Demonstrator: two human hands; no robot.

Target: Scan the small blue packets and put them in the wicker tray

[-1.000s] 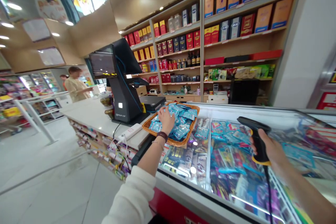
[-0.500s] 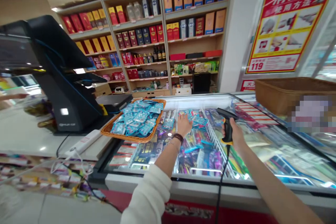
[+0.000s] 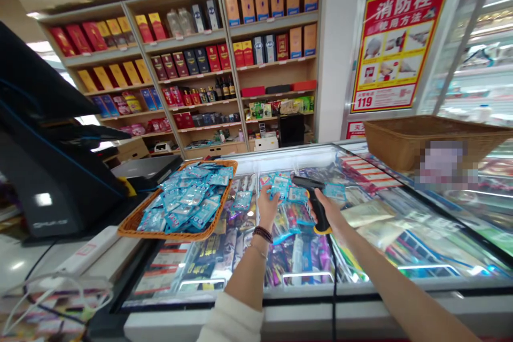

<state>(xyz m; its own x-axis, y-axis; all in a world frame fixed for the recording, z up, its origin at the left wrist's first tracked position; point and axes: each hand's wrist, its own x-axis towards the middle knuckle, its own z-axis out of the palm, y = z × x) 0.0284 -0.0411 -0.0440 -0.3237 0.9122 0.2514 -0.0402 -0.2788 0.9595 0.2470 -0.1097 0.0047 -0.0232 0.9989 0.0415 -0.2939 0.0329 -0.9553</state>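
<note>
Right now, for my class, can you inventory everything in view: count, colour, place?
Shallow woven basket: one, orange-brown, left
Small shiny packets: many, blue, in that basket and further right
Glass-topped chest: one, pale, in front
Bagged goods: many, multicoloured, under glass
Pistol-shaped scanner: one, black and yellow, above the chest
Deep woven basket: one, brown, right
Angular terminal: one, black, far left
Power strip: one, white, lower left
Wooden shelving: one unit, tan, behind
Upright boxes: many, mostly red, yellow, orange, shelved
Rectangular poster: one, red-yellow, upper right
Left grip: one, bare, at a packet
Right grip: one, bare, around the scanner
</note>
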